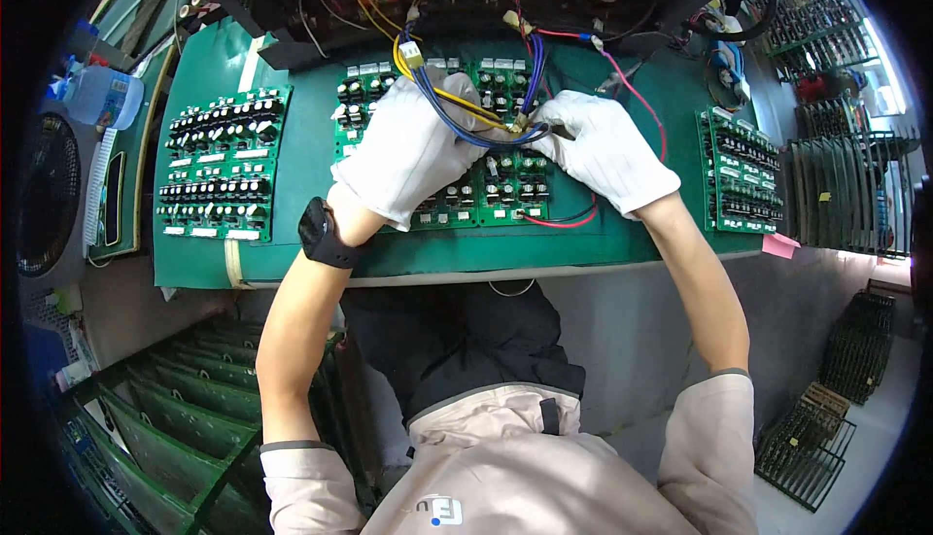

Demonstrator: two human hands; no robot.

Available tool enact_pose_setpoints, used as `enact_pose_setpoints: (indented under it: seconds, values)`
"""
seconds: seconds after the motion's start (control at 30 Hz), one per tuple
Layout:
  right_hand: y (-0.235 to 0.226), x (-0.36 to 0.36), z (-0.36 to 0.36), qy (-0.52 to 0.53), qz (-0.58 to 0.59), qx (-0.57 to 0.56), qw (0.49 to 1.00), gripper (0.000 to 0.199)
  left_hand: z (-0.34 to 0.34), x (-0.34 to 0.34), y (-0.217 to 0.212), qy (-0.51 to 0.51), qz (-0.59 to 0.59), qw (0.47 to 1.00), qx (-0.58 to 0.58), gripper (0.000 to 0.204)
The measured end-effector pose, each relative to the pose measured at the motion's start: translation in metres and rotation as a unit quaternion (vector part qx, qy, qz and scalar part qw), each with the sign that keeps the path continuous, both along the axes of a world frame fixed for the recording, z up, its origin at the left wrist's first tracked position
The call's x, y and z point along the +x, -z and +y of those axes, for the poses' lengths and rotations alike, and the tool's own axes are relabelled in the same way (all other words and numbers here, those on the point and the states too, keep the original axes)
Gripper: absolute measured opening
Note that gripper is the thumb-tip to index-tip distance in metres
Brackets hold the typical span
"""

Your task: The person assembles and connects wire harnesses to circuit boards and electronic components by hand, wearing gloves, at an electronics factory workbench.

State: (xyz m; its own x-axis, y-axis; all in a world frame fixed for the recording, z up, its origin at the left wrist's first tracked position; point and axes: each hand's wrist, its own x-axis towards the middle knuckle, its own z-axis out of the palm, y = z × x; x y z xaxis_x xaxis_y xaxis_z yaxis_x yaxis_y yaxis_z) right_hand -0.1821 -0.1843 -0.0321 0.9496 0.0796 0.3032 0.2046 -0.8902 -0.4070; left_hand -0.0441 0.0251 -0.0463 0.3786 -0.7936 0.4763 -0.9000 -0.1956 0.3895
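Note:
White gloves cover both of my hands, which meet over a green circuit board panel (486, 190) packed with small components. A bundle of dark blue and yellow wires (457, 119) crosses over my left hand (413, 141), whose fingers are curled in on it. My right hand (603, 146) pinches the wires' end close to the left fingertips; the exact piece between the fingers is hidden. A white plug connector (410, 53) sits on the bundle above the left hand. Red and black leads (559, 220) touch the panel's lower right part.
Similar board panels lie at the left (222, 161) and right (741, 171) of the green mat (389, 258). Behind my hands stands a dark open equipment housing (622, 34) with loose wiring. Racks of boards (846, 190) stand at right; a green metal rack (175, 418) stands lower left.

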Motion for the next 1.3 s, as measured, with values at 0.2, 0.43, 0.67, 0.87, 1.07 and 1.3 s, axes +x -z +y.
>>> enact_pose_setpoints:
  seconds: [0.2, 0.43, 0.67, 0.87, 1.07, 1.3]
  values:
    - [-0.026, -0.004, 0.017, 0.078, 0.084, -0.058, 0.992, 0.034, -0.001, 0.003, -0.004, 0.045, 0.040, 0.998, -0.020, 0.027]
    - [0.002, 0.002, 0.016, 0.060, 0.012, -0.003, 0.998, 0.025, 0.003, -0.006, -0.004, -0.015, -0.030, 0.999, -0.006, 0.024]
    - [-0.003, 0.006, 0.023, 0.068, 0.123, 0.033, 0.990, 0.023, 0.006, -0.018, -0.023, -0.061, -0.064, 0.996, 0.030, 0.020]
    - [-0.003, 0.004, 0.016, 0.066, 0.058, -0.011, 0.996, 0.018, -0.002, -0.009, -0.015, -0.046, 0.029, 0.998, 0.014, 0.079]
    - [-0.004, 0.005, 0.017, 0.071, 0.072, 0.017, 0.995, 0.021, 0.002, -0.004, -0.008, -0.020, 0.030, 0.999, 0.040, 0.043]
    - [0.005, -0.009, 0.024, 0.087, 0.035, 0.026, 0.995, 0.022, 0.001, -0.012, -0.009, -0.067, 0.064, 0.996, 0.000, 0.071]
